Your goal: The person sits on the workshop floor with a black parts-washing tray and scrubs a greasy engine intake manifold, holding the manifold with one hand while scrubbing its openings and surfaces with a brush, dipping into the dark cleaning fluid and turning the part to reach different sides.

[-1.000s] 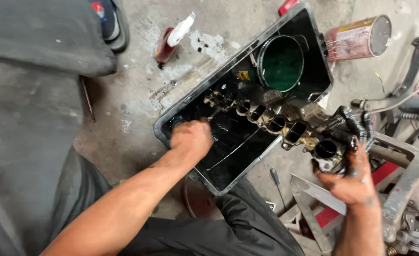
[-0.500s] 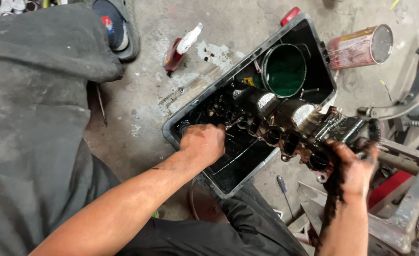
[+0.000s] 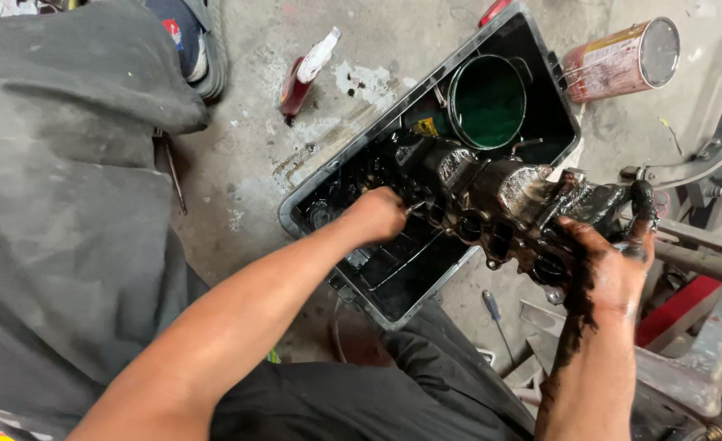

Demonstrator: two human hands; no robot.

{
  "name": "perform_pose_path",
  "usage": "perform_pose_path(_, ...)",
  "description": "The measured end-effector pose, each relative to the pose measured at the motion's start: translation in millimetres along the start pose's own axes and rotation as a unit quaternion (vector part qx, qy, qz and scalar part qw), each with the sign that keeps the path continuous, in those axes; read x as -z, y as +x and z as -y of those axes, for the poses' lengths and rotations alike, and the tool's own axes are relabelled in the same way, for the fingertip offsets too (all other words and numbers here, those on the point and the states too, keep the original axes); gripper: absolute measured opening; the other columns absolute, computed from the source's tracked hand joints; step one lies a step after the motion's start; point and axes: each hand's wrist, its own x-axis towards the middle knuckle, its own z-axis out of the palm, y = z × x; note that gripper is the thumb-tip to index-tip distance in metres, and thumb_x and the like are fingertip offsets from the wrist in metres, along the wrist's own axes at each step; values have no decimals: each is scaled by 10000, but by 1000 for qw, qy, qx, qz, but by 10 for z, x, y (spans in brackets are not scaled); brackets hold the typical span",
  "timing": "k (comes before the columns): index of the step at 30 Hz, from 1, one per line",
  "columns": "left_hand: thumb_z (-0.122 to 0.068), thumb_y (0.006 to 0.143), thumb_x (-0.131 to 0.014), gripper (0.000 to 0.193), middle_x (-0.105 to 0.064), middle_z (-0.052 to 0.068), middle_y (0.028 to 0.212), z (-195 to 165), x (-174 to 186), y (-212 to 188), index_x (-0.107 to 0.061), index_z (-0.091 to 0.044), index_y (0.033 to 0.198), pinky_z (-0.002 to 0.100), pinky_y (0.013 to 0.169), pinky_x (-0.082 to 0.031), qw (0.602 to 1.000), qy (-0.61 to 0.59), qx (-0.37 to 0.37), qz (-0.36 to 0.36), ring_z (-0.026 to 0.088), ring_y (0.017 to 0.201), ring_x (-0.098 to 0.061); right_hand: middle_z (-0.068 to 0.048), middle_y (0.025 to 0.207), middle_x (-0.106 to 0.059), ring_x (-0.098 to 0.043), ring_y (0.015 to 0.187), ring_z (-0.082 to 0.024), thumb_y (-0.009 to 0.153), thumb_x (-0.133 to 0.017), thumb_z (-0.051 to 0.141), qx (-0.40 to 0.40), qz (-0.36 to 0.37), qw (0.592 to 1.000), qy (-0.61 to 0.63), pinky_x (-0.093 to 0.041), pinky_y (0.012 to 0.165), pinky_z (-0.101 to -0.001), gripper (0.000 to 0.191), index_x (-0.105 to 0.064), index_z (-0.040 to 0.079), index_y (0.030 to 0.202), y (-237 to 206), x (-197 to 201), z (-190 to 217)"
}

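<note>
Since earlier frame, oily cylinder head (image 3: 500, 208) tilted higher over black plastic tray (image 3: 340, 167). Right hand (image 3: 610, 269) grip closed on its end; left hand (image 3: 377, 214) pinches small tool against ports. Green pot (image 3: 487, 102) behind.

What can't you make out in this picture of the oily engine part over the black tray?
Head view:
- Small tool in the left hand: the fist hides it.
- Right hand fingers: black oil masks them against the oily grey metal engine part.
- Black rectangular plastic tray: floor hidden under dark liquid.
- Metal frame: cut by right edge.
</note>
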Motion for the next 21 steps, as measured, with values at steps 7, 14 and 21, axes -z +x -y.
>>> perform_pose_path(7,-193,747,-638,146,-749,46,781,-659,-286,-195,-782,-194,724,433,686,-563,990,128,52,20,266,787,-722,-178,1328,-671,-726,1084,-294,802,-676,-222,47,-25,998,-46,-646,921,-432,831,-488,97,1546,-3,413,-21)
perform_pose_path(14,-235,738,-627,151,-704,94,619,-741,-684,-348,-729,-130,697,445,442,-529,949,269,86,-143,263,571,-695,-133,1320,-715,-714,1125,-235,888,-772,-166,51,-8,997,-61,-648,993,-380,624,-570,15,1449,117,576,-59)
perform_pose_path(21,-156,794,-645,192,-751,228,864,-888,-303,-920,-727,-37,920,497,691,-591,979,54,181,74,397,798,-753,-123,1292,-711,-711,1102,-235,849,-804,-148,79,-20,990,-116,-643,949,-387,713,-558,30,1494,10,549,-72)
